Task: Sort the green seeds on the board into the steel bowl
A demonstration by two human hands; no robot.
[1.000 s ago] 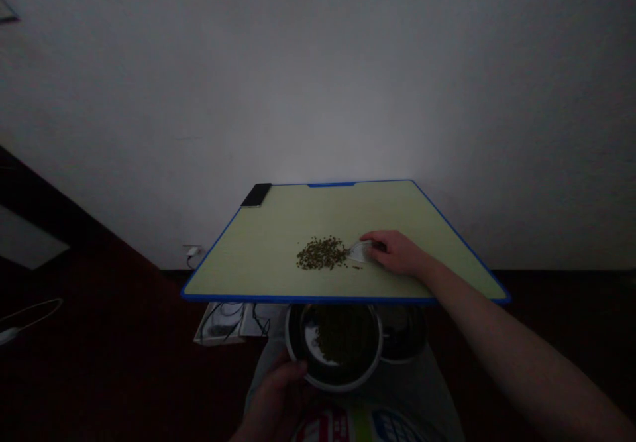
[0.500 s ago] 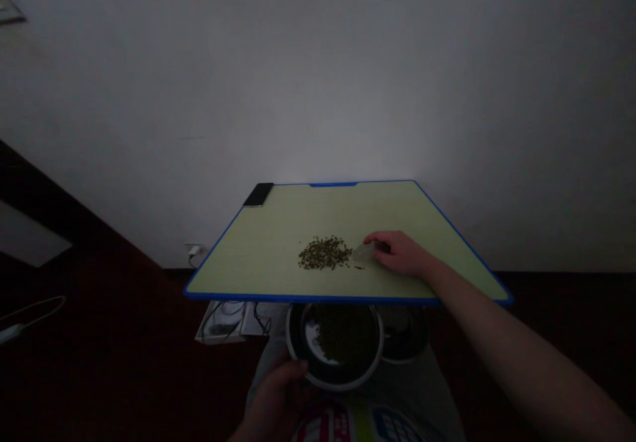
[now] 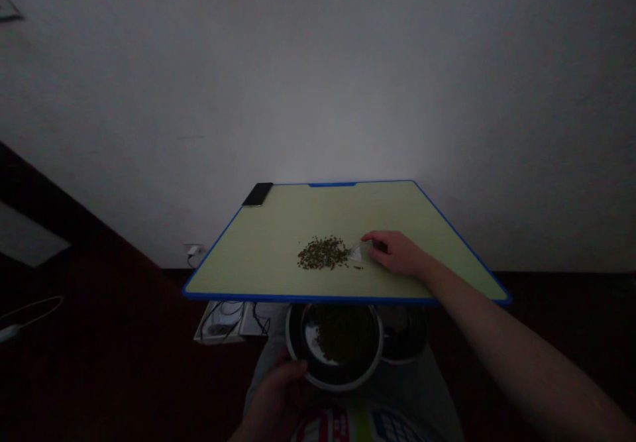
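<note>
My right hand (image 3: 397, 253) rests on the pale green board (image 3: 268, 256) with its blue rim, fingers closed on a small clear scoop (image 3: 360, 250). The scoop's tip points left at a heap of small dark green grains (image 3: 322, 254) near the middle of the board. Below the board's front edge, my left hand (image 3: 278, 389) grips the rim of a shiny metal bowl (image 3: 303, 356) that holds more of the grains. The bowl sits on my lap.
A dark phone (image 3: 257, 194) lies on the board's far left corner. A second metal bowl (image 3: 405, 336) sits to the right of the first, partly under the board. Cables and a white box (image 3: 228, 323) lie on the dark floor. A white wall stands behind.
The right hand and scoop have shifted slightly beside the grain heap. The left hand and the bowl stay put.
</note>
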